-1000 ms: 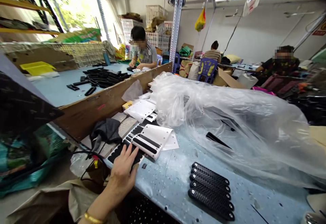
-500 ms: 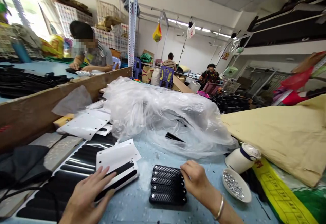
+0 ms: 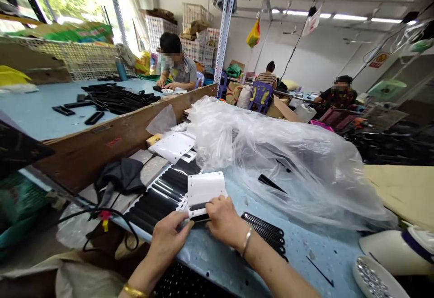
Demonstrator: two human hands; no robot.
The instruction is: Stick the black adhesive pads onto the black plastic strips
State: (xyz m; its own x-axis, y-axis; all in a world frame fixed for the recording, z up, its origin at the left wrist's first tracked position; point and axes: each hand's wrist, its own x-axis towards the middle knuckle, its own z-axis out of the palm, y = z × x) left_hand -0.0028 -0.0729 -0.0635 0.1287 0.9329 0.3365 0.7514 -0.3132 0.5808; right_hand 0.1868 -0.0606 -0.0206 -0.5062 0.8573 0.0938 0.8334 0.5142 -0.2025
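Note:
My left hand (image 3: 171,237) pinches the near left corner of a white sheet (image 3: 205,188) with round holes along its edges. Black rounded strips (image 3: 197,207) lie across the sheet's near part. Over the right end of these strips, my right hand (image 3: 226,222) has its fingers curled and closed on a black strip; the fingertips are partly hidden. Right of that hand is a group of textured black strips (image 3: 266,231) with metal dots at their ends, partly covered by my right forearm. Left of the sheet, a row of glossy black strips (image 3: 159,194) lies on the table.
A large clear plastic bag (image 3: 288,153) spreads behind. At right stand a white bottle (image 3: 383,249) and a white bowl (image 3: 360,277) of small metal pieces. A wooden board (image 3: 111,146) borders the left, with a dark cloth (image 3: 124,176) before it. A co-worker (image 3: 179,69) sits beyond.
My right hand has left the textured strips and come over to the white sheet beside my left hand. My left hand's spread fingers have closed at the sheet's edge. The view has swung left.

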